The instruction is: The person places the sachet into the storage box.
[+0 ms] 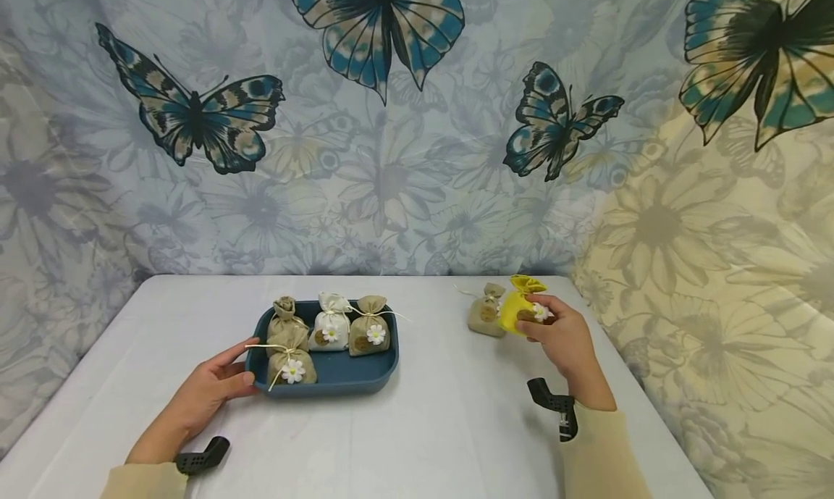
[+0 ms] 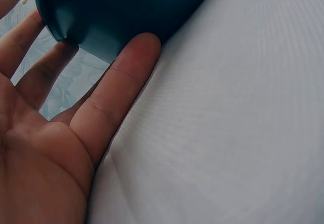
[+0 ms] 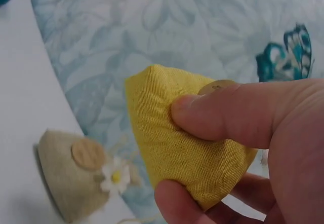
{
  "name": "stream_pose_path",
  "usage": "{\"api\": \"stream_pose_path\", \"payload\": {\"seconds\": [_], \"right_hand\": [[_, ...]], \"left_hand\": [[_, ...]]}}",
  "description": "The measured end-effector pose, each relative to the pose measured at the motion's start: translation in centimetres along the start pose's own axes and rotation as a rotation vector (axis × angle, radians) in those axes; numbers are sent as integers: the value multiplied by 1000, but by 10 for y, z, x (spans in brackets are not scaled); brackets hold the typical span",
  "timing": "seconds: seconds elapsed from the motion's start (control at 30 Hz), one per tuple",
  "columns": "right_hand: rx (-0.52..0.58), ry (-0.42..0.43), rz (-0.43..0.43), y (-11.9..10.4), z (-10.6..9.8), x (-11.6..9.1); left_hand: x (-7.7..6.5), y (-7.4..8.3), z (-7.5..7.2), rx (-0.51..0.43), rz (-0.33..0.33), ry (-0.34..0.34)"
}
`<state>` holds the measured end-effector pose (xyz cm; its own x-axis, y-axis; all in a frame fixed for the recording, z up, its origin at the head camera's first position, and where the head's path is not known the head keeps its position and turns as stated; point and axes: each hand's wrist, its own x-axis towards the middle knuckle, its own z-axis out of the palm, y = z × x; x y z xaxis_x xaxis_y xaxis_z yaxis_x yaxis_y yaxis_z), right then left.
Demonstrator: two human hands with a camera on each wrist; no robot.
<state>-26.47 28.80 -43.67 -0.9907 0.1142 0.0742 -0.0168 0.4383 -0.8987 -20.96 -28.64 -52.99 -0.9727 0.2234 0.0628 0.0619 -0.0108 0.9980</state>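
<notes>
At the right back of the table my right hand (image 1: pixel 557 332) pinches a yellow drawstring pouch (image 1: pixel 512 312) between thumb and fingers. In the right wrist view the thumb presses into the yellow cloth (image 3: pixel 187 153), beside a round wooden tag. Just left of it stands a beige pouch (image 1: pixel 485 316) with a wooden tag and a white flower. My left hand (image 1: pixel 211 387) rests against the left end of a blue tray (image 1: pixel 352 374), its fairly straight fingers and thumb touching the wall. Inside the tray are a white pouch (image 1: pixel 331 326) and beige pouches (image 1: pixel 369 331), two of them stacked at the left.
A white cloth covers the table (image 1: pixel 443 426). Behind it hangs a butterfly-patterned curtain (image 1: pixel 391 216), which also runs along the right side. A black wrist camera mount sits on each forearm.
</notes>
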Motion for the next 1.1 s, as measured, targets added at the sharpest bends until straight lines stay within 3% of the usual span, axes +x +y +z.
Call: {"api": "stream_pose_path", "payload": {"seconds": [0.33, 0.47, 0.67, 1.1], "right_hand": [[-131, -39, -50, -47, 38, -15], [-118, -74, -79, -65, 65, -24], [-163, -99, -187, -90, 103, -30], [-144, -208, -339, -124, 153, -42]], "left_hand": [[-2, 1, 0, 0, 7, -7], [0, 1, 1, 3, 7, -10], [0, 2, 0, 1, -6, 5], [0, 2, 0, -4, 9, -16]]}}
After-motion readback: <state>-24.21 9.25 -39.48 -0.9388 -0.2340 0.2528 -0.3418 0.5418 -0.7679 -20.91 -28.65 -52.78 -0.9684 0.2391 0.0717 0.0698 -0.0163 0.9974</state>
